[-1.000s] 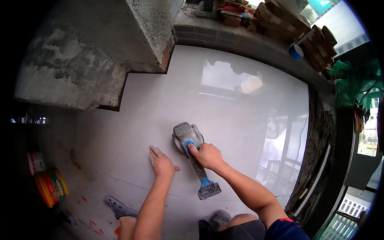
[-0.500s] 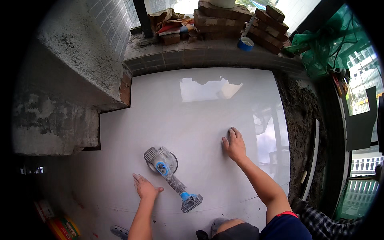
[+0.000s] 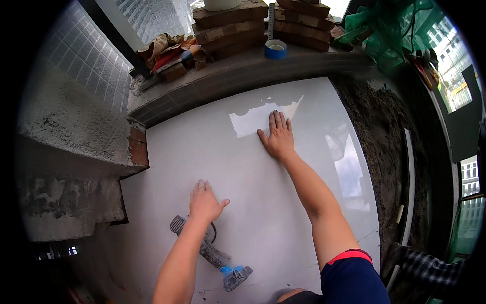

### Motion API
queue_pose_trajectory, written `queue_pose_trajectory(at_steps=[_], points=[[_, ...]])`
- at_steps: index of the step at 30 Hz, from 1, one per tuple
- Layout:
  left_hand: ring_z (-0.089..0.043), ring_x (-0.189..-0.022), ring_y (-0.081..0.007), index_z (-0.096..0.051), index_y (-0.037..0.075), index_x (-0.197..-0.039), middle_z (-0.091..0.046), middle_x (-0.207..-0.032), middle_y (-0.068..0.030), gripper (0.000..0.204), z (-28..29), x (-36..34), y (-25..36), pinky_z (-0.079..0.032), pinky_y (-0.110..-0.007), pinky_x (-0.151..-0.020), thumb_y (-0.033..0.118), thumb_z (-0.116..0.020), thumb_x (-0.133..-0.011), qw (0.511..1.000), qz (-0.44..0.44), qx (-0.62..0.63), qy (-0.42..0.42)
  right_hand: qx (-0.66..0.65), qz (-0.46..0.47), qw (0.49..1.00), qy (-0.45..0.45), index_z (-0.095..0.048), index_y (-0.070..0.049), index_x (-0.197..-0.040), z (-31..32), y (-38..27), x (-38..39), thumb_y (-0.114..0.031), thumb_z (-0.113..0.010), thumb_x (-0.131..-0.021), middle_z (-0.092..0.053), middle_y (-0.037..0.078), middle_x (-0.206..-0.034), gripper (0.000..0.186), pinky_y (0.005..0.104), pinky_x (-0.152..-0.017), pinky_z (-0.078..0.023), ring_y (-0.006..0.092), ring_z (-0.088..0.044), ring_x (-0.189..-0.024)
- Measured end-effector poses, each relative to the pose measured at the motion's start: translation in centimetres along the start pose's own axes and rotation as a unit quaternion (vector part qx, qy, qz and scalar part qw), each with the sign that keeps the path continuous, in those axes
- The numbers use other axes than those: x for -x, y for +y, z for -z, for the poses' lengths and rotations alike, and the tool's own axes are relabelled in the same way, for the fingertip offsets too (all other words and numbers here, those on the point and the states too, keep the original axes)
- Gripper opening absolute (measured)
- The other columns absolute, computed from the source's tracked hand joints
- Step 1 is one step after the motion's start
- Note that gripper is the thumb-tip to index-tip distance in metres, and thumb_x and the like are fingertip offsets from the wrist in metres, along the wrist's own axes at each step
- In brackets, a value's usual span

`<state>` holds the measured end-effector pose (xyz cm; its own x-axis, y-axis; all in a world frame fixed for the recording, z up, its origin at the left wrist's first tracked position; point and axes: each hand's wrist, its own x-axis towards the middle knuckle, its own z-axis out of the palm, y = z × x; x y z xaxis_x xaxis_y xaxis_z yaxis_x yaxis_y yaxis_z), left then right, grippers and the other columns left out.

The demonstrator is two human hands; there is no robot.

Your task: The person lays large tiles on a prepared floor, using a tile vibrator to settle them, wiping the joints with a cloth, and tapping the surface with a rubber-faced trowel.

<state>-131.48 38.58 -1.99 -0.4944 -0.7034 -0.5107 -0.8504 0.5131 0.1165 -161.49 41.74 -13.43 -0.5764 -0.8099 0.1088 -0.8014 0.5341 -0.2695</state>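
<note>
white tile [image 3: 263,202] lies under both flat hands.

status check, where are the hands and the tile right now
Left hand flat on white tile, empty. Right hand flat near far edge, empty. Angle grinder lies under left forearm.

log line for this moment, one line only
left hand: flat on white tile | right hand: flat on tile, farther out | angle grinder: lying under left forearm, unheld
</note>
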Motion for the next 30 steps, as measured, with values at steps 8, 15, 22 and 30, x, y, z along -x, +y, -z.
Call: queue_pose_trajectory(at_steps=[8, 15, 22, 30], points=[[0.007, -0.147, -0.0488, -0.007, -0.014, -0.149, 0.002, -0.155, -0.0393, 0.114, -9.4, -2.8, 8.4, 0.000, -0.053, -0.120, 0.067, -0.056, -0.085, 0.985, 0.085, 0.046, 0.146, 0.028, -0.060, 0.995, 0.071, -0.033, 0.000, -0.149, 0.7, 9.1, -8.6, -0.051, -0.039, -0.098, -0.029, 0.014, -0.157, 0.072, 0.0449, -0.121, -0.016, 0.0291, -0.022, -0.148], [-0.001, -0.148, -0.0459, -0.012, -0.011, -0.149, -0.006, -0.157, -0.0338, 0.095, -11.6, -3.3, 8.2, -0.003, -0.054, -0.119, 0.049, -0.054, -0.090, 0.967, -0.005, 0.055, 0.248, 0.048, 0.034, 0.997, 0.040, -0.033, -0.002, -0.149, 0.4, 11.5, -12.9, -0.046, -0.039, -0.099, -0.030, 0.014, -0.157, 0.067, 0.0439, -0.121, -0.016, 0.0296, -0.022, -0.147], [-0.005, -0.148, -0.0450, -0.017, -0.011, -0.149, -0.010, -0.158, -0.0317, 0.088, -11.3, -2.9, 7.6, -0.006, -0.054, -0.119, 0.041, -0.056, -0.089, 0.963, -0.006, 0.057, 0.263, -0.032, 0.043, 0.998, 0.043, -0.044, -0.001, -0.142, 1.0, 9.3, -14.9, -0.041, -0.047, -0.097, -0.042, 0.018, -0.147, 0.060, 0.0434, -0.120, -0.020, 0.0315, -0.032, -0.141], [-0.010, -0.148, -0.0460, -0.020, -0.011, -0.148, -0.014, -0.157, -0.0320, 0.084, -10.9, -3.2, 7.5, -0.009, -0.054, -0.119, 0.037, -0.056, -0.089, 0.958, -0.015, 0.045, 0.284, -0.063, 0.045, 0.994, 0.072, -0.054, 0.003, -0.129, 1.0, 8.4, -16.4, -0.041, -0.055, -0.091, -0.048, 0.021, -0.140, 0.058, 0.0433, -0.117, -0.026, 0.0358, -0.038, -0.135]])
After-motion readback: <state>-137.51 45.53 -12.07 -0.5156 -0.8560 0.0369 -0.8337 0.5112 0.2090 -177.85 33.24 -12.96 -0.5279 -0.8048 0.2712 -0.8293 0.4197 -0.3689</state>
